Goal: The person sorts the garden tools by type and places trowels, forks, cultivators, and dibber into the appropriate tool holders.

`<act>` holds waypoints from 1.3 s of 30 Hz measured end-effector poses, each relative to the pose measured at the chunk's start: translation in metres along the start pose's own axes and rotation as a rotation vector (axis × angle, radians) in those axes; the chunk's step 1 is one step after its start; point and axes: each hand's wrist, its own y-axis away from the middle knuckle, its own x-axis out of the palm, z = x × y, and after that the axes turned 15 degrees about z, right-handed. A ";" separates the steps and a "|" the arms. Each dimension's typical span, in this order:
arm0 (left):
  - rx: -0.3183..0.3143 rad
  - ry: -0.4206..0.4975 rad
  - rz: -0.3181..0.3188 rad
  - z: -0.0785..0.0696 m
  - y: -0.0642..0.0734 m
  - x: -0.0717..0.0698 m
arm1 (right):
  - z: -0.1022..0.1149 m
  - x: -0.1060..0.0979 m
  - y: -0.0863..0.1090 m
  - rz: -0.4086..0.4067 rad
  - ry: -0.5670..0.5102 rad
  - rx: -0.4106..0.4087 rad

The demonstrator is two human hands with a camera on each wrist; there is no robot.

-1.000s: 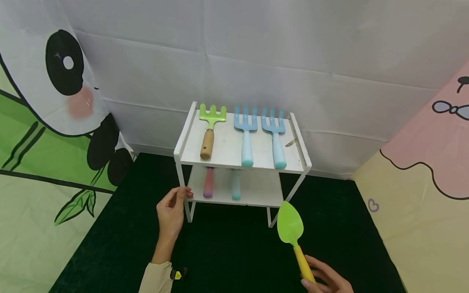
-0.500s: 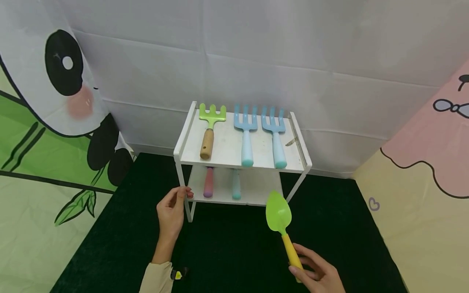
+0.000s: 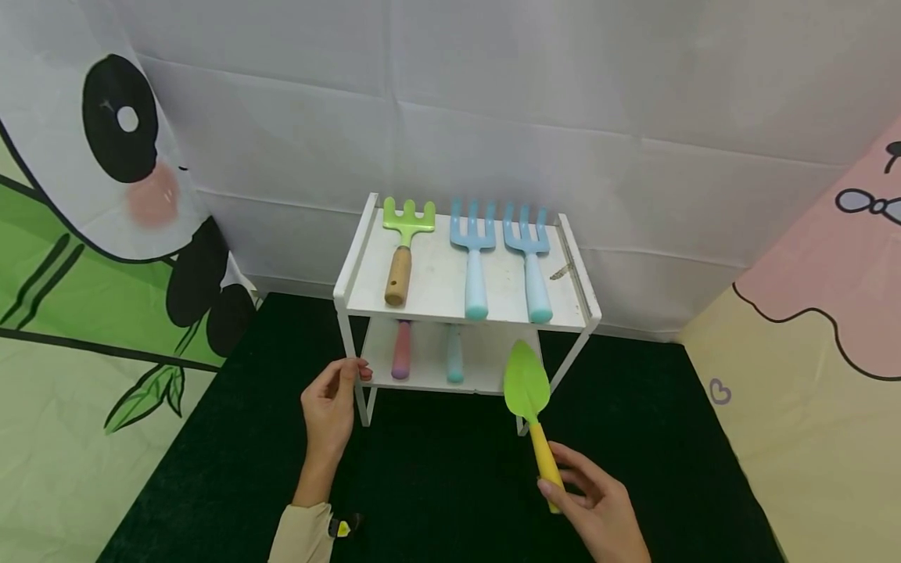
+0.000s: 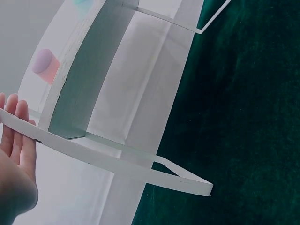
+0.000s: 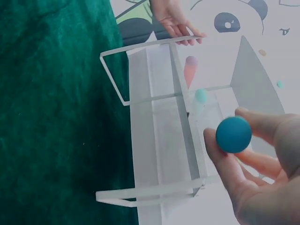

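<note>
My right hand [image 3: 594, 500] pinches the yellow handle of a small garden trowel [image 3: 526, 381] with a green blade. The blade points up toward the lower shelf's front right. In the right wrist view, the round handle end [image 5: 233, 134] looks blue. My left hand [image 3: 329, 403] grips the front left leg [image 4: 70, 149] of a white two-tier rack [image 3: 436, 289]. On the top tier lie a green hand fork [image 3: 399, 274] with a wooden handle and two blue hand forks [image 3: 475, 274]. Pink [image 3: 401, 352] and light blue handles [image 3: 454, 356] show below; their heads are hidden by the top shelf.
The rack stands on a dark green carpet [image 3: 436, 469] against a white cloth wall [image 3: 493, 117]. Cartoon-printed sheets hang at both sides, with a panda [image 3: 155, 203] on the left. The rack's raised side rails [image 3: 580, 274] edge the top tier.
My right hand has carried the trowel up and to the left, bringing its blade in front of the lower shelf's right part. The left hand has stayed on the leg.
</note>
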 end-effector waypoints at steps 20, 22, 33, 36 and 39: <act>0.024 0.032 -0.001 0.005 -0.001 0.000 | 0.016 0.013 -0.040 -0.009 0.034 -0.145; 0.024 0.036 -0.004 0.005 -0.001 0.000 | 0.018 0.014 -0.045 -0.018 0.047 -0.156; 0.041 0.036 0.004 0.008 -0.001 0.000 | 0.024 0.018 -0.065 -0.072 0.139 -0.210; 0.042 0.033 0.005 0.008 -0.001 0.000 | 0.025 0.019 -0.071 -0.078 0.144 -0.225; 0.047 0.033 0.004 0.008 -0.001 0.000 | 0.027 0.020 -0.076 -0.084 0.156 -0.232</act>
